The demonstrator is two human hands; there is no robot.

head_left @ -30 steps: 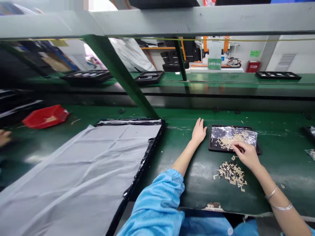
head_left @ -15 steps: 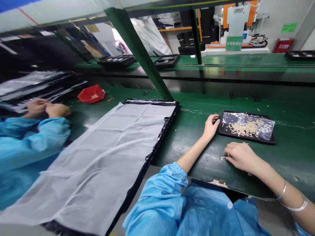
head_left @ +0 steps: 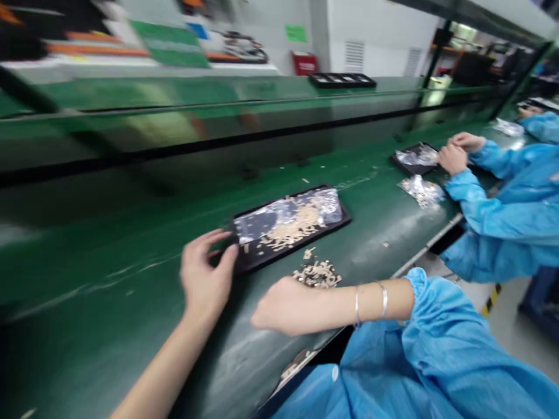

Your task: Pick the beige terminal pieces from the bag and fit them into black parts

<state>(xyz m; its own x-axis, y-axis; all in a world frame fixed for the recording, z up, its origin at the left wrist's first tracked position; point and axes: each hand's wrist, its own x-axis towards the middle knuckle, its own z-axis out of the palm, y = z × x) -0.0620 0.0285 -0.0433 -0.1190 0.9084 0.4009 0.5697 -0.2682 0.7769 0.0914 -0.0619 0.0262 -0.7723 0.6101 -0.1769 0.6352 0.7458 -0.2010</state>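
Note:
My left hand [head_left: 207, 276] is at the left end of a black tray [head_left: 305, 240], thumb and fingers apart and curved at its corner. I cannot tell whether they touch it. In the tray lies a clear plastic bag [head_left: 257, 224], with many small beige pieces [head_left: 297, 224] spread over and beside it. My right hand [head_left: 286, 307] is curled closed low over the green tabletop, in front of the tray. Its fingertips are turned away, so what it holds is hidden. Just behind this wrist sits a heap of small beige and dark pieces [head_left: 318, 273].
On the right, a co-worker's hands [head_left: 458, 152] work over another black tray [head_left: 413, 169], with a plastic bag of small parts [head_left: 421, 191] beside it. A raised green shelf [head_left: 271, 93] runs along the back, bearing a compartment tray [head_left: 343, 80]. The worn table edge [head_left: 292, 369] is nearest my body.
The view has swung to the right, bringing in the right-hand co-worker and losing the white-covered panel. A small pale piece seen at my right fingertips before is now out of sight.

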